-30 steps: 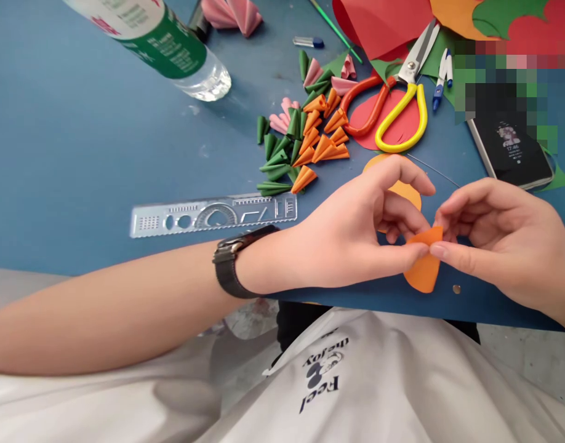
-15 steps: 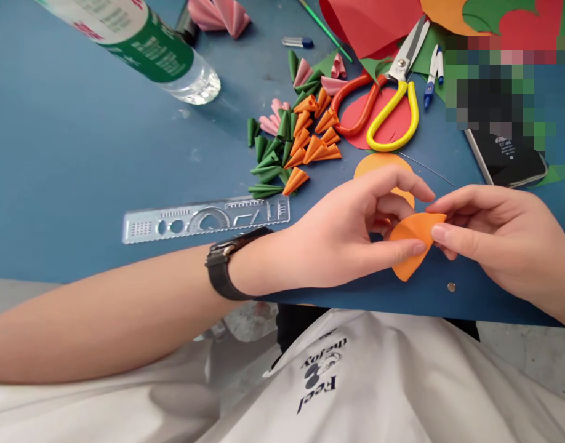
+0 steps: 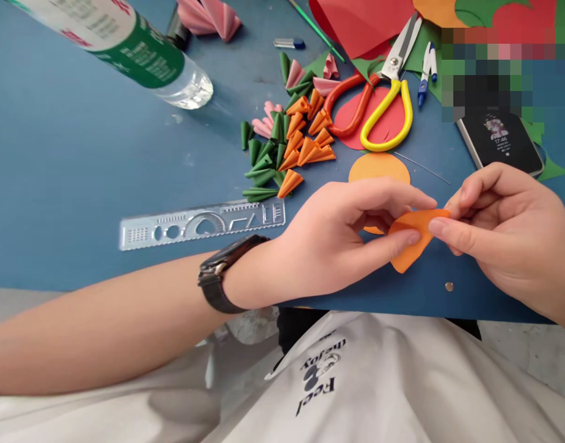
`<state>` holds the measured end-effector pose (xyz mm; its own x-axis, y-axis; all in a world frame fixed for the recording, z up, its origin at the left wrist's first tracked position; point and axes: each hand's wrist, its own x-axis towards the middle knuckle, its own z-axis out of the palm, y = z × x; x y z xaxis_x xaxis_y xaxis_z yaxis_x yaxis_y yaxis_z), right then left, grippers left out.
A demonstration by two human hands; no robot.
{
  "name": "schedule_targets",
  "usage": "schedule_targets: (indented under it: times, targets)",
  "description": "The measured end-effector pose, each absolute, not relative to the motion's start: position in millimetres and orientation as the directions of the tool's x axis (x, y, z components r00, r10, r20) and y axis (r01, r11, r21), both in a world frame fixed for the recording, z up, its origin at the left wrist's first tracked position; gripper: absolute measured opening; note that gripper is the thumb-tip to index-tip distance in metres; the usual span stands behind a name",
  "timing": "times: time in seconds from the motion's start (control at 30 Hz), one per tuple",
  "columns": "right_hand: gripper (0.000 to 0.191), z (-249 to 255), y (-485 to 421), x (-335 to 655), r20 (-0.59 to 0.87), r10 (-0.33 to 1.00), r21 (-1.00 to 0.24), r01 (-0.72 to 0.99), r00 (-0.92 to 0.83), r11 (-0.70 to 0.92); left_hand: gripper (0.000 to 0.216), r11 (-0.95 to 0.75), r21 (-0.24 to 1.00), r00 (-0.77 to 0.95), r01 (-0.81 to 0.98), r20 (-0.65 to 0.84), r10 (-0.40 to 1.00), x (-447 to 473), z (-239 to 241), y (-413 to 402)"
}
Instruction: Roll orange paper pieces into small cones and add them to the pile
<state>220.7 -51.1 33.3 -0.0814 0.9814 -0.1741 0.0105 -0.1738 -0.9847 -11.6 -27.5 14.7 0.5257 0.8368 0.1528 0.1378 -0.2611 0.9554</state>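
Observation:
An orange paper piece, curved into a partial cone, is held between both hands near the table's front edge. My left hand pinches its left side, thumb on the near face and fingers behind. At its right tip, my right hand grips the paper between thumb and fingertips. Beneath and behind my left hand lies an orange paper circle, partly covered. Several small orange paper cones, green paper cones and pink paper cones lie heaped beyond my left wrist.
Red-and-yellow-handled scissors rest on a red paper circle. A thin needle lies beside them. The phone is right, the clear ruler left. A bottle stands at the upper left, pens near the scissors.
The orange paper is curled more tightly and its lower corner has risen slightly. My right hand has shifted up a little, its fingers more curled. The camera view has moved slightly.

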Motion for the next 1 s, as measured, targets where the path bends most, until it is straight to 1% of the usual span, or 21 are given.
schedule_targets:
  times: [0.1,0.23,0.4,0.6,0.77,1.0]
  targets:
    - [0.036,33.8,-50.7,219.8,-0.173,0.981,-0.985,0.02,-0.089,-0.171,0.025,-0.197,0.975,0.521,0.101,0.117,0.846,-10.3,16.3,-27.7]
    - [0.041,36.2,-50.1,218.8,-0.196,0.977,-0.98,-0.015,-0.089,-0.198,0.026,-0.147,0.985,0.506,0.091,0.081,0.859,-9.5,18.8,-27.3]
    - [0.044,37.5,-50.0,220.9,-0.226,0.971,-0.974,-0.015,-0.084,-0.228,0.026,-0.138,0.985,0.523,0.1,0.067,0.85,-10.1,19.1,-28.2]
    - [0.039,35.4,-51.9,222.8,-0.238,0.966,-0.971,-0.013,-0.098,-0.24,0.023,-0.149,0.984,0.493,0.095,0.083,0.866,-8.6,20.8,-30.7]
    - [0.046,39.3,-51.8,217.4,-0.195,0.981,-0.981,0.012,-0.012,-0.195,0.024,-0.163,0.981,0.448,0.104,0.1,0.888,-7.1,21.0,-31.2]
    - [0.047,39.0,-51.9,215.8,-0.174,0.985,-0.983,0.056,0.002,-0.174,0.021,-0.156,0.982,0.449,0.107,0.092,0.889,-6.7,18.0,-32.1]
